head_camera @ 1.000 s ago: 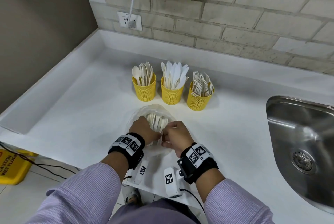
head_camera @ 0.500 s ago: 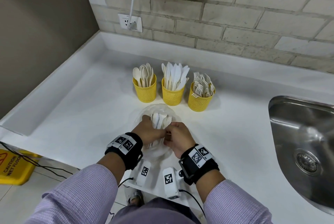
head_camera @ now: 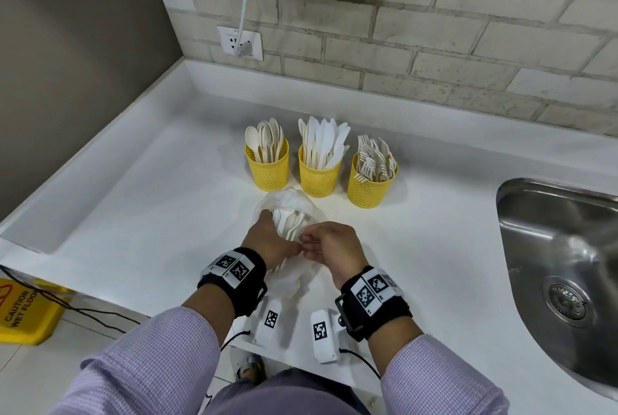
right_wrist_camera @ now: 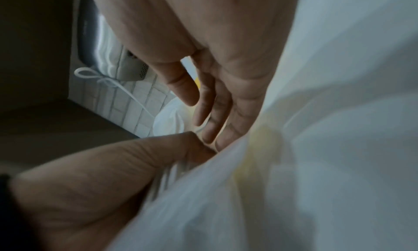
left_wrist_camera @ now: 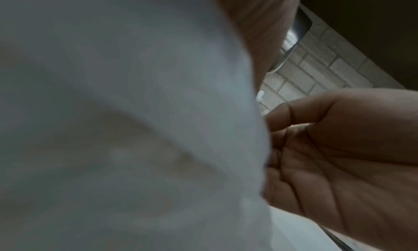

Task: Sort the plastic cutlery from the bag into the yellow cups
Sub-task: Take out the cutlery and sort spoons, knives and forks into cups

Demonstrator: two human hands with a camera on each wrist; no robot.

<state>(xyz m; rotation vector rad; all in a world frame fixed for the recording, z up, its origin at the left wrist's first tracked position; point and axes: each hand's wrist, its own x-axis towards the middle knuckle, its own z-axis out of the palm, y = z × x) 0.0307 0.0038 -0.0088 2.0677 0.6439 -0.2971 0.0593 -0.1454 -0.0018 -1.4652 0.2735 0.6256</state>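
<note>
At nine o'clock of the counter (head_camera: 140, 214), on the floor, stands a yellow wet-floor sign (head_camera: 25, 311); on the wall at eleven o'clock is a socket (head_camera: 239, 43) with a white cord plugged in; at twelve o'clock three cups stand in a row, apart from each other: the spoon cup (head_camera: 267, 167), then the knife cup (head_camera: 319, 175), then the fork cup (head_camera: 370, 185), each full of pale cutlery standing upright; just nearer than the cups, at the middle, lies the bag (head_camera: 291, 205), clear plastic with cutlery (head_camera: 290, 222) inside; the left hand (head_camera: 267, 242) grips the bag and the bundle of cutlery from its nine o'clock side, fingers curled round it; the right hand (head_camera: 334, 247) meets it at three o'clock, thumb and fingers drawn narrow at the plastic, though whether they pinch it I cannot tell; in the right wrist view its fingers (right_wrist_camera: 212, 101) lie nearly straight beside the film; at three o'clock the steel sink (head_camera: 561, 267) is set into the counter.
</note>
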